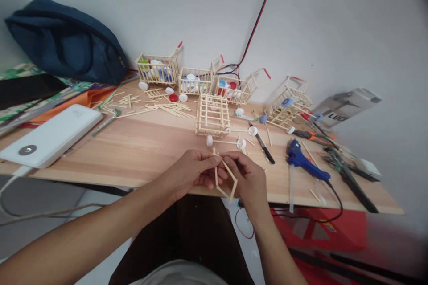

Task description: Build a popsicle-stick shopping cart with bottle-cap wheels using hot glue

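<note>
Between my two hands is a small frame of joined wooden sticks [218, 181], bent at several corners. My left hand [197, 168] pinches its far end between thumb and fingers. Closed on the same frame from the other side is my right hand [248, 177], its fingertips meeting the left thumb. Just beyond them sits a small stick-built cart basket [213, 118], and a white wheel [209, 140] shows at its near left corner. White wheels on a stick axle [241, 143] lie to its right.
Finished stick carts [157, 71] holding coloured caps line the wall. Loose sticks [174, 109] lie left of the basket. A blue glue gun [304, 160], black pen [262, 144] and pliers [314, 137] lie right. At left are a white power bank [50, 136] and blue bag [67, 40].
</note>
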{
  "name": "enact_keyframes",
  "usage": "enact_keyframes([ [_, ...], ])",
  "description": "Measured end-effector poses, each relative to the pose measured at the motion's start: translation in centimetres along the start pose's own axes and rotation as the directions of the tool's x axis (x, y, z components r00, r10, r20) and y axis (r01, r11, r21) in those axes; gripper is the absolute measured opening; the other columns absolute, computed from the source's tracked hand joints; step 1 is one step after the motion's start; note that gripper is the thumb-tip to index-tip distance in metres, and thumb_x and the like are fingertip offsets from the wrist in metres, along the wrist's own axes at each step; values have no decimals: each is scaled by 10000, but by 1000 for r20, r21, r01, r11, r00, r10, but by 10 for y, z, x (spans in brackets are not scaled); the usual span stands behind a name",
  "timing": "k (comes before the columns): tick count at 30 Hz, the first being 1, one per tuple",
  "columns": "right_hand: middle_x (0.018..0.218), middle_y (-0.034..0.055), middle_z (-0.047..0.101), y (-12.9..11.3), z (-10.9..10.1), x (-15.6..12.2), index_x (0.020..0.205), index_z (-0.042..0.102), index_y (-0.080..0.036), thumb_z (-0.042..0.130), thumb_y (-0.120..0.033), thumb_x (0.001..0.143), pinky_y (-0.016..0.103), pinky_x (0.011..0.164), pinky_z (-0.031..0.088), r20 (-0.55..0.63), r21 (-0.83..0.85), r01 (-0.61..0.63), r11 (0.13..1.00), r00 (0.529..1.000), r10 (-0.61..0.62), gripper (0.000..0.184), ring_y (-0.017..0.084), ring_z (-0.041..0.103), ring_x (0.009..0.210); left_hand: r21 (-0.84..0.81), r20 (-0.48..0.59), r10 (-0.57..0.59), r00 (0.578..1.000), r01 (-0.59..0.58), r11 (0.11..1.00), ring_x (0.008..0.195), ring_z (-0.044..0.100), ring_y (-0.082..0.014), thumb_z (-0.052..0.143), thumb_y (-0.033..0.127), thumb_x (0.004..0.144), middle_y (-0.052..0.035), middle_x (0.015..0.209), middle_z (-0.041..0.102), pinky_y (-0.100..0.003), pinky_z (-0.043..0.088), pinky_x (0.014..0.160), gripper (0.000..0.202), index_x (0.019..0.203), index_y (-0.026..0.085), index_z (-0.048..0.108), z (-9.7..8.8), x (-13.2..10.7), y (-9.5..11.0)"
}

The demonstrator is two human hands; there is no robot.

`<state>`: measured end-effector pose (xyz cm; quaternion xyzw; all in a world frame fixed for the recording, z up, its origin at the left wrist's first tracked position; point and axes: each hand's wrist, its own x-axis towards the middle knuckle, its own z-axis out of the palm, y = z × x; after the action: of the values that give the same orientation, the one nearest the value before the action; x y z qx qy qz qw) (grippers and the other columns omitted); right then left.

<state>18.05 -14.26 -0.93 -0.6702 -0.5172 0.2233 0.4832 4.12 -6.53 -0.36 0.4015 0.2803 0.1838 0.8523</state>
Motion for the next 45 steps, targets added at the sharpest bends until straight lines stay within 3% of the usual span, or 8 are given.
enact_keyframes([
  [7,840,6,717,6,-2,6,902,708,-213,568,-321,868,246,735,476,-9,-97,68,993,998,-69,180,149,642,765,53,-8,29,1000,-29,998,421,444,-46,706,405,756,-5,554,562,-163,345,399,337,672,90,624,-4,-1,1],
  [12,810,8,712,14,-3,9,874,701,-209,560,-329,875,246,721,464,-34,-182,93,979,994,-100,185,150,633,735,26,-30,21,999,-20,999,503,458,-48,729,339,734,14,593,537,-165,367,482,261,812,96,672,-4,-8,5],
  [18,815,20,719,17,-3,10,855,699,-206,541,-315,871,256,697,467,-11,-249,105,963,994,-111,192,158,632,705,161,-100,23,995,-7,987,439,469,-51,713,346,742,-3,600,592,-190,379,462,310,902,82,687,-7,-9,9],
  [24,801,31,713,20,-1,12,885,692,-192,541,-312,867,270,684,473,-47,-252,69,965,995,-83,194,155,615,659,418,-138,53,989,10,908,342,455,-50,670,325,769,-16,565,631,-172,335,367,233,759,93,648,-14,-9,18],
  [29,914,51,704,14,-1,13,1064,680,-186,533,-315,870,266,674,478,-91,-168,27,985,995,-43,276,143,611,698,446,-187,63,980,28,894,340,461,-60,627,249,783,-6,530,615,-166,349,339,175,680,110,603,-12,-11,28],
  [35,791,19,708,-7,0,5,1153,652,-201,522,-304,876,249,651,491,164,-41,-36,999,986,42,323,142,654,708,558,-145,117,982,-17,830,326,441,-58,556,222,815,14,523,604,-170,347,352,154,724,122,629,-11,-16,31],
  [40,782,12,720,-19,6,4,1035,688,-215,523,-256,876,241,663,488,154,-219,68,973,987,-35,233,135,665,682,647,-89,151,985,-57,760,321,409,-43,538,288,835,19,462,551,-166,304,373,311,573,127,579,-11,-18,27],
  [45,754,-7,712,-16,6,9,971,678,-219,547,-211,850,220,627,462,200,-244,108,964,978,-59,179,124,641,657,647,-67,155,986,-75,758,333,418,-43,564,252,802,26,483,567,-163,307,381,218,631,129,619,-12,-19,25],
])
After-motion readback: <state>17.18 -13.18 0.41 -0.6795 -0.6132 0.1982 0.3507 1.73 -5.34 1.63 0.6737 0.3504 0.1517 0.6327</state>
